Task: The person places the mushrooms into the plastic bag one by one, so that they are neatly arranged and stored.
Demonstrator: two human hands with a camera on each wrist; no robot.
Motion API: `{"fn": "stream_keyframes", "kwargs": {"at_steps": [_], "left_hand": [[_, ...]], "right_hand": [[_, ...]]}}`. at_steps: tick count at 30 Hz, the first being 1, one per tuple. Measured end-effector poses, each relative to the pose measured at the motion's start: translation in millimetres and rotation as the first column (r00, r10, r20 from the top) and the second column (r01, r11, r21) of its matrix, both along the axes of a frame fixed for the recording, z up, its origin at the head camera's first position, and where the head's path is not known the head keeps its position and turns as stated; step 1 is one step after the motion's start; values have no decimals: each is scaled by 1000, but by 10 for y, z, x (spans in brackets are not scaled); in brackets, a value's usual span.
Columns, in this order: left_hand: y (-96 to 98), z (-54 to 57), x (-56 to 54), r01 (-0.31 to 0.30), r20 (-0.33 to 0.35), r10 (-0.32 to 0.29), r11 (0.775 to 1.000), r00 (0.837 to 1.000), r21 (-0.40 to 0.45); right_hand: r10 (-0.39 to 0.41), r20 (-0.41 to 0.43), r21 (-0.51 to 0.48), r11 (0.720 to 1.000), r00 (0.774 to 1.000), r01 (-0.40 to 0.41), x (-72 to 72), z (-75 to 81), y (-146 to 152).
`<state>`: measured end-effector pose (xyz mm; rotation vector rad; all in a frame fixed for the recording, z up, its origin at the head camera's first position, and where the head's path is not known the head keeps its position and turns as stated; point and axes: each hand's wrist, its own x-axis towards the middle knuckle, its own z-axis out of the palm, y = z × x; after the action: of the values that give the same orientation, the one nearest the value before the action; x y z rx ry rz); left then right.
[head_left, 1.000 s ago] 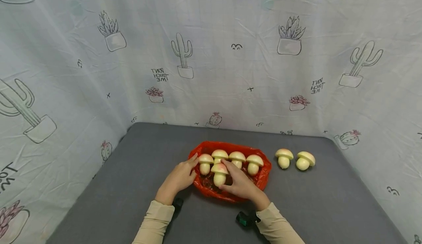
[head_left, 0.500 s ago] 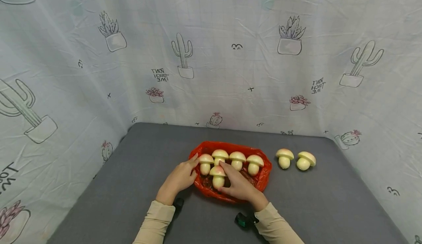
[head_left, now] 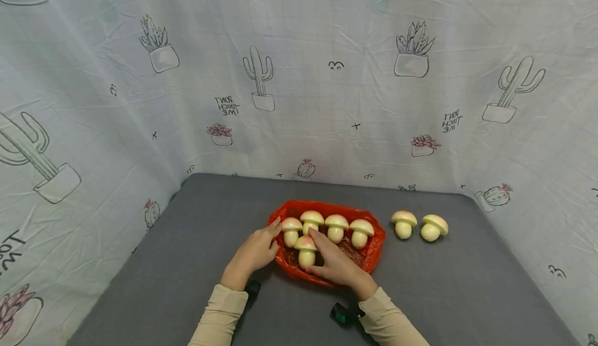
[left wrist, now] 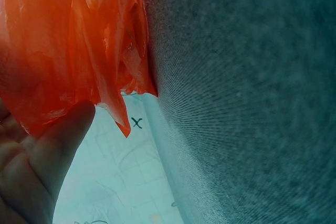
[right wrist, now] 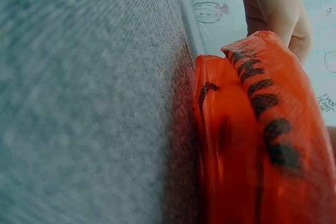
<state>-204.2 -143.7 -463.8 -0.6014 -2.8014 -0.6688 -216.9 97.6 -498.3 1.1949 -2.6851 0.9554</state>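
Grey table (head_left: 201,231), printed backdrop (head_left: 299,91), red bag (head_left: 375,248)

I'm live, and the head view crops the near edge of the tabletop (head_left: 154,283) and both sleeves (head_left: 217,312); on the left wrist view the red bag (left wrist: 47,51) hides fingers of the left hand (left wrist: 37,166).

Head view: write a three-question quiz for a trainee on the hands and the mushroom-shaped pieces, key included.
1. How many mushroom-shaped pieces stand or lie on the grey table, outside the red bag?
2. True or false: the left hand touches the red bag.
3. The right hand holds: A) nothing; B) one mushroom-shaped piece; C) a spoon.

Key: 1. Two. 2. True. 3. B.
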Motion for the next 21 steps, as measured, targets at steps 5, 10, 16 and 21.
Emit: {"fn": "stream_keyframes", "kwargs": {"at_steps": [5,10,16,21], "left_hand": [[-2,9,3,3,1,-3,1000,1000,0],[0,15,6,3,4,-3,1000,1000,7],[4,14,1,-2,10,2,1000,1000,4],[2,12,5,-7,27,6,1000,1000,2]], "right_hand": [[-7,5,-1,1000,1000,7,-9,-12,-1],[-24,29,10,1000,999,24,-15,-26,5],[-33,49,-4,999,998,33,-3,1,5],[-46,53,-37,998,998,48,11,45,17]]}}
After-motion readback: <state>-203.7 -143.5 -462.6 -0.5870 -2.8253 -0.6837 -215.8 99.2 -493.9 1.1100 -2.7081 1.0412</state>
